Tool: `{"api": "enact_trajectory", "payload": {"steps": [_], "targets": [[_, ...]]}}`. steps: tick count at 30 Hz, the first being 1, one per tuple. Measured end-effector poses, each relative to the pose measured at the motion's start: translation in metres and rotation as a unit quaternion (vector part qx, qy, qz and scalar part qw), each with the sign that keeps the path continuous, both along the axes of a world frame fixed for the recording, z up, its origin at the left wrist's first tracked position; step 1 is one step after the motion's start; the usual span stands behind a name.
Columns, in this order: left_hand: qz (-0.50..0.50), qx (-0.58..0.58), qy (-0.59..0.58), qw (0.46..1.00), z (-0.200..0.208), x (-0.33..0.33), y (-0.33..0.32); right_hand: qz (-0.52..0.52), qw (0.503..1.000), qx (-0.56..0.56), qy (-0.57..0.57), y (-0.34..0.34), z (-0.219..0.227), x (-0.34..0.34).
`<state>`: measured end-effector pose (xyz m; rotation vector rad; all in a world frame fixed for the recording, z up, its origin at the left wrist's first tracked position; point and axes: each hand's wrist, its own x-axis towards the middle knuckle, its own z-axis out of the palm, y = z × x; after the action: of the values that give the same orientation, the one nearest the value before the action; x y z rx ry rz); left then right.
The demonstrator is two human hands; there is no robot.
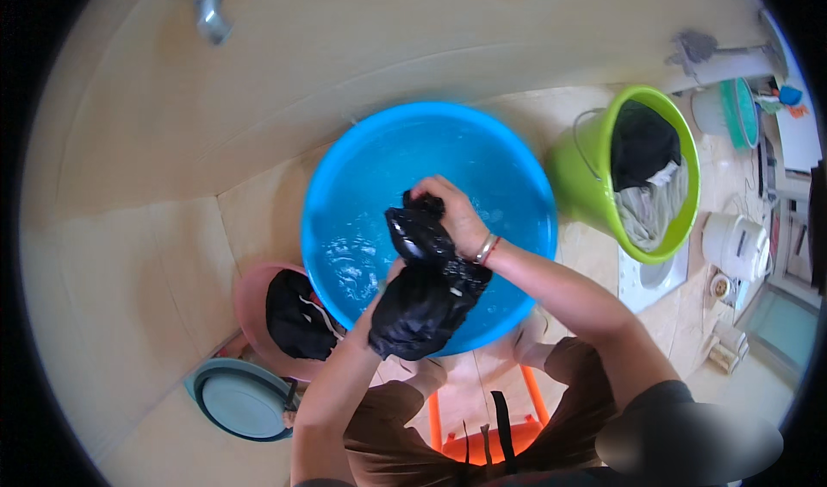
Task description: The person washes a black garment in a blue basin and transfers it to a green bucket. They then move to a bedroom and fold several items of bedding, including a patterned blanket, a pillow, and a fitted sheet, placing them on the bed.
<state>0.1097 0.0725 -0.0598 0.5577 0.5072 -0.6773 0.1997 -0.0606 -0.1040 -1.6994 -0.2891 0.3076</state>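
Both my hands wring a wet black garment over a large blue basin holding soapy water. My right hand grips the garment's upper, twisted end; a bracelet sits on that wrist. My left hand is mostly hidden under the cloth, clamped on its lower bunched part near the basin's front rim. The garment hangs between the two hands, above the water.
A pink basin with dark clothes sits front left, a grey-blue basin beside it. A green bucket with clothes stands to the right. An orange stool is under me. A tap is on the tiled wall.
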Motion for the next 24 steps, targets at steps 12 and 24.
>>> {"api": "enact_trajectory", "payload": {"steps": [12,24], "targets": [[0.007,0.051,0.188,0.981,0.152,0.029,-0.056,0.016,0.943,0.209,0.258,-0.056,0.095,-0.013],[-0.022,0.088,0.208,0.974,0.238,0.024,-0.058,0.106,0.825,0.39,0.394,-0.103,0.208,-0.023]]}}
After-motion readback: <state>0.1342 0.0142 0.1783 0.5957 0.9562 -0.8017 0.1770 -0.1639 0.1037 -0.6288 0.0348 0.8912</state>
